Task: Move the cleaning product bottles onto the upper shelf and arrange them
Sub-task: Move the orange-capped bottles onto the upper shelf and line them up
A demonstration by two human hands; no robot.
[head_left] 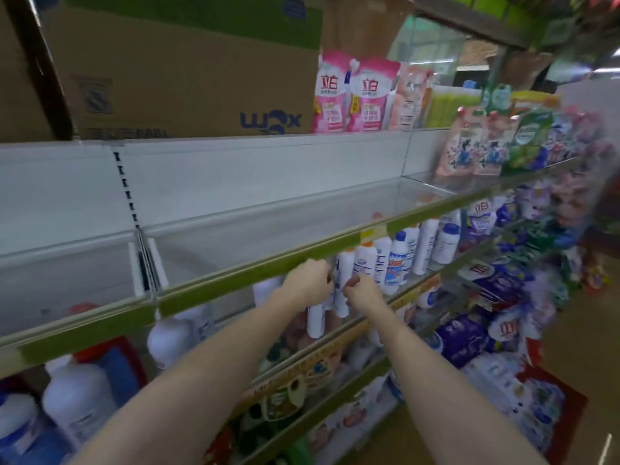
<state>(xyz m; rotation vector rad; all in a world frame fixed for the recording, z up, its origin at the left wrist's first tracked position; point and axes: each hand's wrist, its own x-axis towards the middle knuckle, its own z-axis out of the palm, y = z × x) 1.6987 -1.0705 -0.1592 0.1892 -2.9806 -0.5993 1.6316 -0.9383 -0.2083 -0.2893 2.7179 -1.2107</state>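
1. We found both arms reaching in under the green front rail (255,270) of the upper shelf (268,226), toward the row of white cleaning bottles on the shelf below.

2. The left hand (307,285) had its fingers curled round a white bottle (317,317); the bottle's body showed below the hand, at about 6 o'clock from the knuckles.

3. The right hand (364,292) pinched or gripped a second white bottle (344,280), which sat at roughly 10 o'clock from that hand. Motion blur kept us from reading the exact finger wrap.

4. Both bottles stood near upright, long axes running 12 to 6 o'clock, the tops tilted slightly toward 1 o'clock. The two hands were just beside each other, and neither looked clearly nearer the shelf.

5. The relation that mattered: the upper shelf lay at 11 to 12 o'clock from the hands, with the green rail between. We judged the bottles would need to come out toward us before rising over the rail.

6. The remaining bottles (399,260) trailed off toward 2 o'clock on the lower shelf. The upper shelf showed no bottles on its visible stretch, so we judged the task barely started.
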